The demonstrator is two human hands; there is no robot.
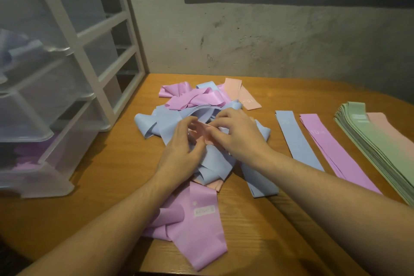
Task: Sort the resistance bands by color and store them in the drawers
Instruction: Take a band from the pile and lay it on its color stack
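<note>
Both hands meet over the tangled pile of bands (pixel 201 123) in the middle of the wooden table (pixel 105 177). The left hand (pixel 181 143) and the right hand (pixel 237 132) each pinch a small peach band (pixel 205 133) between curled fingers and thumb, holding it just above the blue bands at the top of the pile.

The pile is a loose mix: pink bands (pixel 192 97) lie crumpled on its far side, blue ones (pixel 170 123) spread through its centre, and a wide pink band (pixel 201 219) trails off its near side, between the two forearms. A flat peach band (pixel 244 94) rests at the far right edge of the pile.

To the right of the pile, sorted bands lie straight and side by side: a single blue band (pixel 295 141) nearest the pile, then a pink stack (pixel 329 148), then a thick green stack (pixel 378 154) with a peach band (pixel 394 132) on top of it at the table's right edge.

To the left of the pile stands a white drawer unit (pixel 89 56) with clear plastic drawers. Its lower drawers are pulled out; the bottom drawer (pixel 42 163) holds pink bands, and a higher one (pixel 20 51) shows pale blue bands inside.
</note>
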